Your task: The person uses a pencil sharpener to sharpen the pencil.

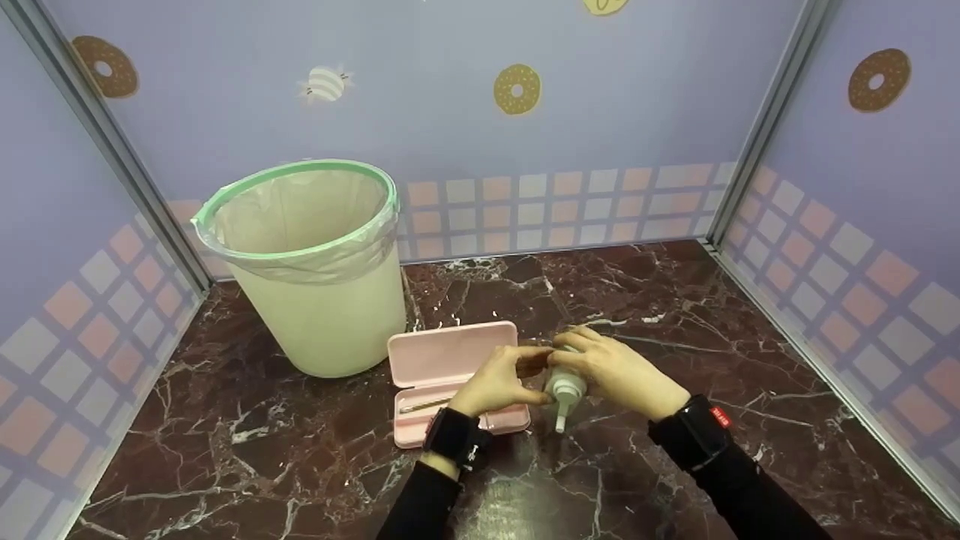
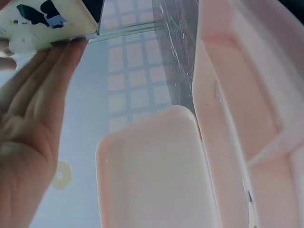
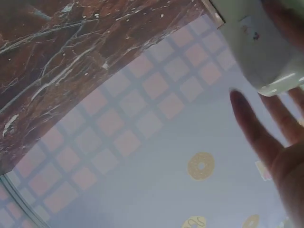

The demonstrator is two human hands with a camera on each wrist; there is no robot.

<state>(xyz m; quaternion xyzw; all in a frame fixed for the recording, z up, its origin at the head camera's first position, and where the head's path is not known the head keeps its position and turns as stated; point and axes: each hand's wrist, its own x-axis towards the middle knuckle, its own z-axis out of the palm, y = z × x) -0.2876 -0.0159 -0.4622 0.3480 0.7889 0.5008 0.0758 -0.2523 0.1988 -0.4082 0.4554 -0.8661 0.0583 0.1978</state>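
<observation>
A white pump bottle (image 1: 568,384) is tilted between my two hands, its nozzle pointing toward me. My right hand (image 1: 615,369) grips it from the right, fingers over its far end. From the left, the thumb and fingers of my left hand (image 1: 491,382) hold the bottle's side. In the left wrist view, a dark printed picture shows on the bottle (image 2: 52,23). The right wrist view shows the pale bottle body (image 3: 249,52) at the fingers. Under my left wrist lies an opened pink case (image 1: 452,355), with a slim stick-like item (image 1: 424,406) in its tray.
At the left back stands a pale bin (image 1: 330,315) with a green rim and clear liner, close to the pink case. The dark red marbled tabletop (image 1: 300,465) is enclosed by patterned panels (image 1: 637,112) at the back and both sides.
</observation>
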